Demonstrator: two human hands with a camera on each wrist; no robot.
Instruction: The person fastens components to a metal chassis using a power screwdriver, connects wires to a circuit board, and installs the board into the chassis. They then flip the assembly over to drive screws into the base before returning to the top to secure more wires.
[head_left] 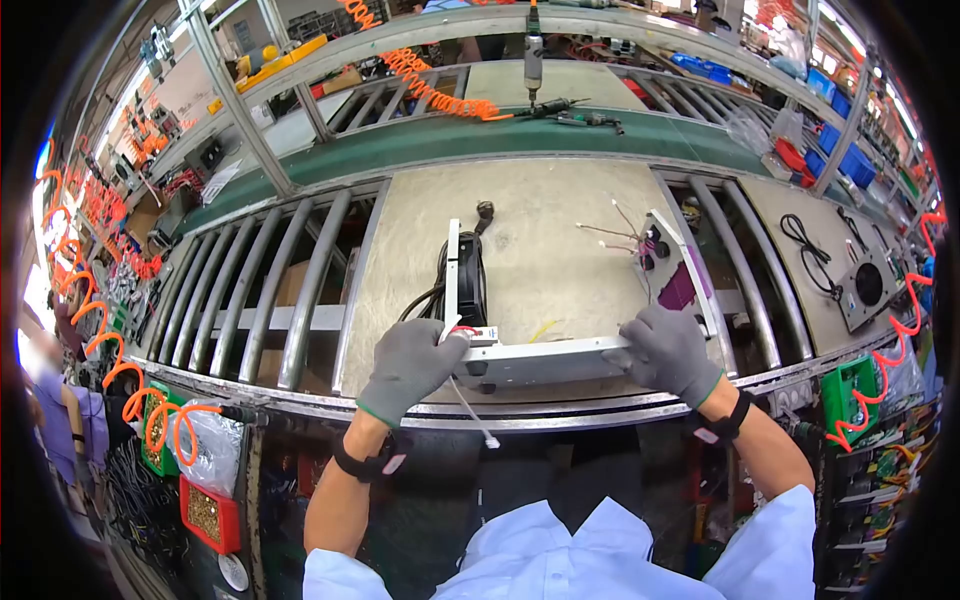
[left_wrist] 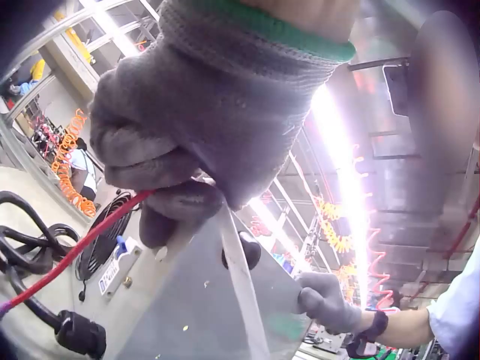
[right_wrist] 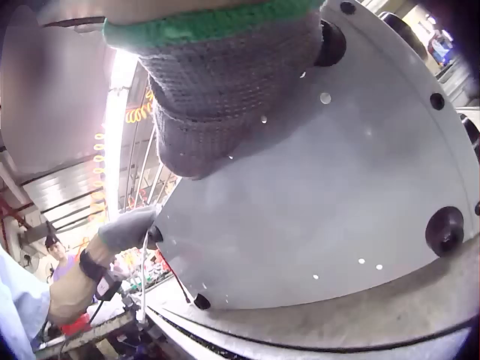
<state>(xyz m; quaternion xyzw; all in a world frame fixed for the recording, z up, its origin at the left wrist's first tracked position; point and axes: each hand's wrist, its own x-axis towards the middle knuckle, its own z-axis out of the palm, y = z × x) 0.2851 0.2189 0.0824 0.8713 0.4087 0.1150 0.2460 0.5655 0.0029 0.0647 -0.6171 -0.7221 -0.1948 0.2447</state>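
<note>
A grey metal casing (head_left: 550, 364) stands on its side on the pale board, its panel with black rubber feet (right_wrist: 445, 231) facing me. My gloved left hand (head_left: 415, 365) grips its left corner. A red wire (left_wrist: 82, 247) and a flat white cable (left_wrist: 238, 277) come out between those fingers; the white one hangs over the panel to a small connector (head_left: 491, 442). My gloved right hand (head_left: 668, 352) holds the right corner, fingers over the edge. A black round fan-like part (head_left: 470, 275) sits inside the left wall. Loose wires (head_left: 622, 238) and a purple piece (head_left: 678, 288) show at the right wall.
The pale board (head_left: 560, 200) lies between metal rollers (head_left: 322, 290). A black cord ends in a plug (head_left: 486, 212) behind the casing. Another panel with a round black part (head_left: 868, 285) lies at right. Power tools (head_left: 570, 112) rest on the green shelf; a red screw bin (head_left: 208, 515) is at lower left.
</note>
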